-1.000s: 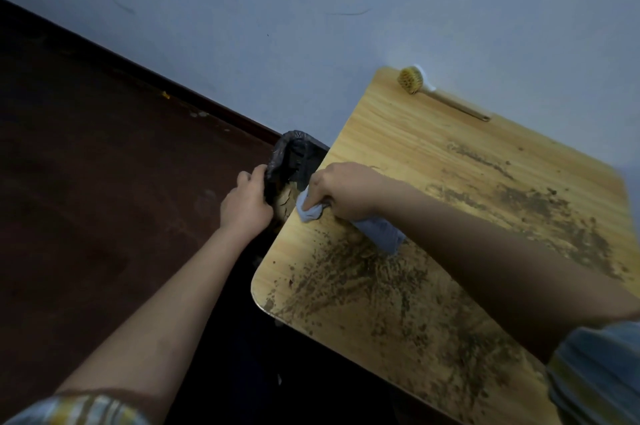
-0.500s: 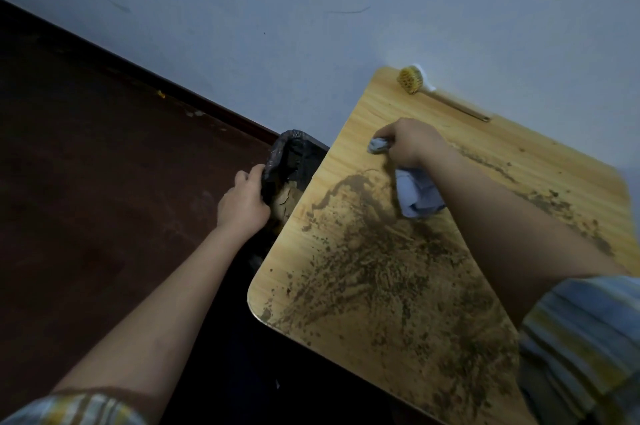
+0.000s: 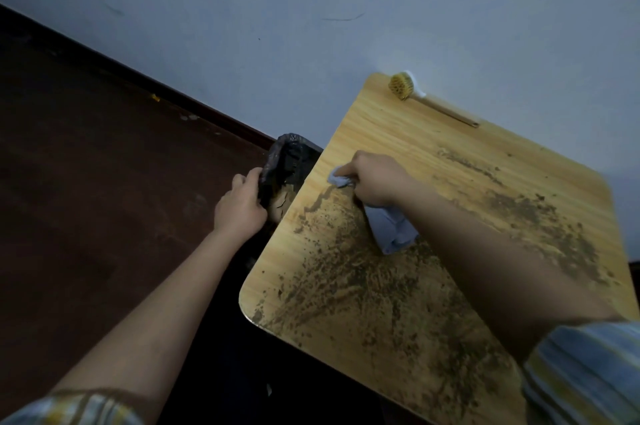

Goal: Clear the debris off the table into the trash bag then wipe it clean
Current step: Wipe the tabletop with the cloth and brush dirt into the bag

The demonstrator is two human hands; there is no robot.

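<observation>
Sweeping stage for sure, the wipe-down hasn't really started. Over on the left, the left hand point(image 3: 240, 208) grips the rim of the black trash bag point(image 3: 289, 161), holding its mouth open right against the table point(image 3: 381, 119) edge, and some bits are already visible inside. Moving right, the right hand point(image 3: 375, 178) is curled around a bunched grey-blue cloth point(image 3: 391, 228) pressed flat on the tabletop, near that same edge. Brown crumbly debris point(image 3: 374, 289) is smeared across most of the near and right side. A yellow-headed brush point(image 3: 401, 86) lies at the far corner, untouched. I'd guess the next move is dragging the cloth leftward so the dirt goes over the edge into the bag, keeping the bag tight underneath.
</observation>
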